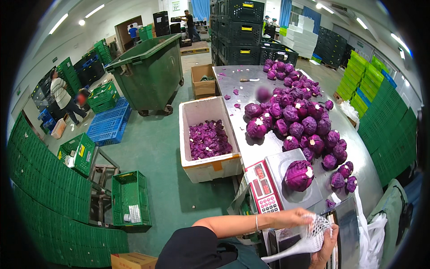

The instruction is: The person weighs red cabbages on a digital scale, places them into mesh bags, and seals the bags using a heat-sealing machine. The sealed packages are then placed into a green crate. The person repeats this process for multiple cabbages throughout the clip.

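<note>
Both my hands hold a white foam mesh sleeve (pixel 310 242) at the lower right. My left hand (pixel 291 218) pinches its upper edge, and my right hand (pixel 326 246) grips its right side. The mesh is stretched wide at the top and narrows to a tail at the lower left. Just beyond my hands, one red cabbage (pixel 299 175) sits on the metal pan of a digital scale (pixel 310 201). The scale's red-and-white keypad panel (pixel 263 188) has lit displays. A large heap of red cabbages (pixel 295 114) covers much of the steel table (pixel 235 84) behind it.
Left of the table stands a white foam box (pixel 198 168) of purple leaf trimmings (pixel 210 139). A knife (pixel 249 80) lies on the table's far part. White plastic bags (pixel 373 235) hang at right. Beyond are a green wheeled bin (pixel 151 70), stacked black crates (pixel 240 30) and several people.
</note>
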`<state>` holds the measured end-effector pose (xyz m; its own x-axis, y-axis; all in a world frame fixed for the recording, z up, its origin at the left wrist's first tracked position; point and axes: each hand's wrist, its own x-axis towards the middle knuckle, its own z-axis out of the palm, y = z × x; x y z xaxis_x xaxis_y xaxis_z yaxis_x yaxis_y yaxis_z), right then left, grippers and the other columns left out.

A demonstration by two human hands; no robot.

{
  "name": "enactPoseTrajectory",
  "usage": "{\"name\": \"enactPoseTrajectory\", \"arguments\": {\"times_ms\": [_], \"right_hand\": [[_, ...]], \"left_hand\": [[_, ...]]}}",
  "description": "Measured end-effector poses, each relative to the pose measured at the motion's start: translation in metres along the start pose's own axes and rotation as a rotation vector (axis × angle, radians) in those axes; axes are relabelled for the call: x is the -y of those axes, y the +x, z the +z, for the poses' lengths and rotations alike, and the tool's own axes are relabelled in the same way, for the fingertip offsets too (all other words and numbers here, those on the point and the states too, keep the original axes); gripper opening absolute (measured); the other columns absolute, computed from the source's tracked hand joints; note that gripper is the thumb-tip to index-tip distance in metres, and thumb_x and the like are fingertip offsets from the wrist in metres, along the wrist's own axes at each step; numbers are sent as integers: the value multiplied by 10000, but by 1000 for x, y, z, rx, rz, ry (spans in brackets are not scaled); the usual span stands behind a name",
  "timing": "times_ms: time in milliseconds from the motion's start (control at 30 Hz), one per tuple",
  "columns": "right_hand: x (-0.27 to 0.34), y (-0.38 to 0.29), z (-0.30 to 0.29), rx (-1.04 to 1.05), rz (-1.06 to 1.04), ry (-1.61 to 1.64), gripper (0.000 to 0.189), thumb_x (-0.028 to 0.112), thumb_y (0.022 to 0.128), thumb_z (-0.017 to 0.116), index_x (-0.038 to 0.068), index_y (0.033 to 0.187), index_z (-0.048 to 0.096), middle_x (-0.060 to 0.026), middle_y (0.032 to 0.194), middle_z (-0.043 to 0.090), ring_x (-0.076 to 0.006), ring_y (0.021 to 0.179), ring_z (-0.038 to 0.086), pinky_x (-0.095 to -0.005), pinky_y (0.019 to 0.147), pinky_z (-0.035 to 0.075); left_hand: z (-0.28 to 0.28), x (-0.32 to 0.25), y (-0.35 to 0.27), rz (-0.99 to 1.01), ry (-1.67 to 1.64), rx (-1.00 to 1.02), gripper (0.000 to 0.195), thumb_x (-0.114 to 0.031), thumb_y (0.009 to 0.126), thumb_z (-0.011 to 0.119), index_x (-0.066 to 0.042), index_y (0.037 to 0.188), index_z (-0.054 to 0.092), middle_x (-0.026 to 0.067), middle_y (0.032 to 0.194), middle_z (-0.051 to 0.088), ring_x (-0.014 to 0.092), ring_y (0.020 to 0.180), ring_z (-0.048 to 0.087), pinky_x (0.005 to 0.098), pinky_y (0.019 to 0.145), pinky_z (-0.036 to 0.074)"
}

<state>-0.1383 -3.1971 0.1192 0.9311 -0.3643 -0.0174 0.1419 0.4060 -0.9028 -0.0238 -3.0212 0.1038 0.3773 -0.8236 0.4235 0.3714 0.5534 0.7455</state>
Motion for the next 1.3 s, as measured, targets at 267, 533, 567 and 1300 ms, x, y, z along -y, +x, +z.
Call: {"name": "enactPoseTrajectory", "arguments": {"times_ms": [267,533,567,1300], "right_hand": [[-4,-37,6,362,245,-64,626,245,751,732,-83,1221,480,-150,1108,613,-246,950,633,-373,845,509],[5,-13,-27,128,214,66,278,119,858,609,-16,1089,530,-128,995,630,-212,887,633,-363,818,517],[1,-13,-10,107,219,34,280,121,836,638,-11,1059,532,-105,971,624,-188,863,624,-327,796,507],[-117,217,84,-413,12,-352,427,360,954,493,-45,939,630,-69,862,634,-146,772,560,-320,661,459]], "left_hand": [[-12,-30,7,192,-692,-219,219,-207,962,491,-7,1030,550,73,938,646,148,819,646,317,793,540],[-28,33,-98,-740,-150,101,433,-246,869,671,29,1185,561,30,1116,605,74,996,526,245,883,433],[-30,16,-99,-802,17,95,393,-231,866,674,25,1151,585,24,1076,622,75,964,536,245,853,439],[-269,33,0,-243,261,-934,602,-448,950,326,25,1300,455,147,1254,544,227,1111,536,321,981,393]]}}
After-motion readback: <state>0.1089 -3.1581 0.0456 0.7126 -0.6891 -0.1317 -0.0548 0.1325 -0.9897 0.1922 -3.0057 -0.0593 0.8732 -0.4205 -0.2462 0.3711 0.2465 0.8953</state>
